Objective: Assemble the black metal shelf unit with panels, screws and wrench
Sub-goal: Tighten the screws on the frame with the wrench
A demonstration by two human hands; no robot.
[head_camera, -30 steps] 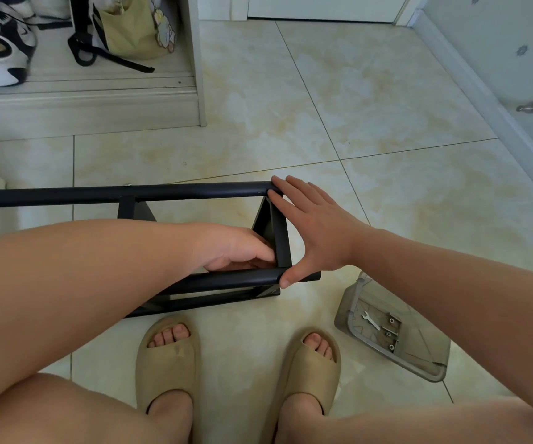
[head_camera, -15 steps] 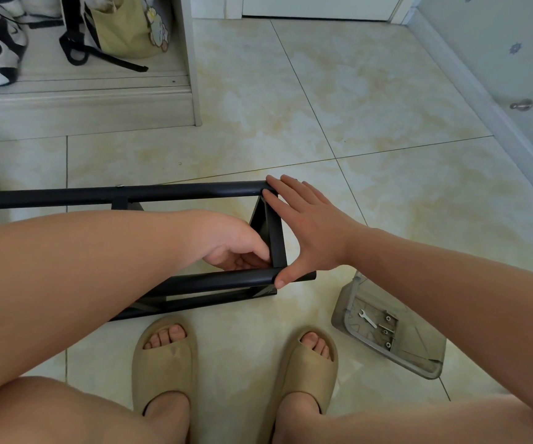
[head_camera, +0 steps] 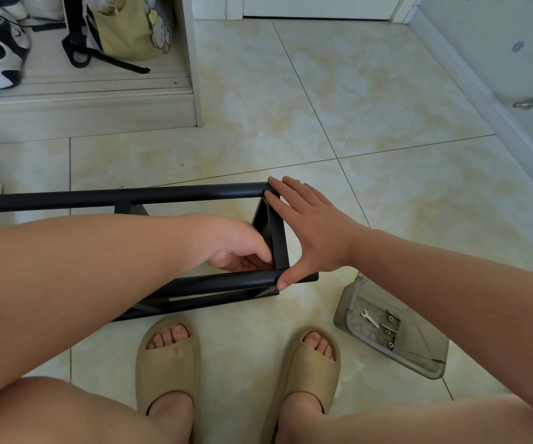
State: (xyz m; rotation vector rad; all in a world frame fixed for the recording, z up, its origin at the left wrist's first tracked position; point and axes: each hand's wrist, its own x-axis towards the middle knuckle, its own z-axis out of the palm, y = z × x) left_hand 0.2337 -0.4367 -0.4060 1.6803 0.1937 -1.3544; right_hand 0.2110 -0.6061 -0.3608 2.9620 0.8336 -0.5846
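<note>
The black metal shelf frame (head_camera: 175, 194) lies on its side on the tiled floor, two long tubes running left to right with a short end panel (head_camera: 274, 232) between them. My right hand (head_camera: 310, 232) lies flat against the outside of that end panel, fingers straight on the upper tube, thumb on the lower tube. My left hand (head_camera: 236, 248) reaches inside the frame, fingers curled at the panel's lower inner corner; what they hold is hidden. A small silver wrench (head_camera: 368, 318) and screws (head_camera: 389, 331) lie in a clear plastic tray (head_camera: 425, 363) at the right.
My two feet in tan slides (head_camera: 169, 357) stand just in front of the frame. A low white cabinet ledge (head_camera: 82, 104) with sneakers and a yellow bag stands at the back left. A wall with a doorstop (head_camera: 524, 103) runs along the right.
The hands and frame stay almost in place; my left fingers shift slightly at the panel's inner corner.
</note>
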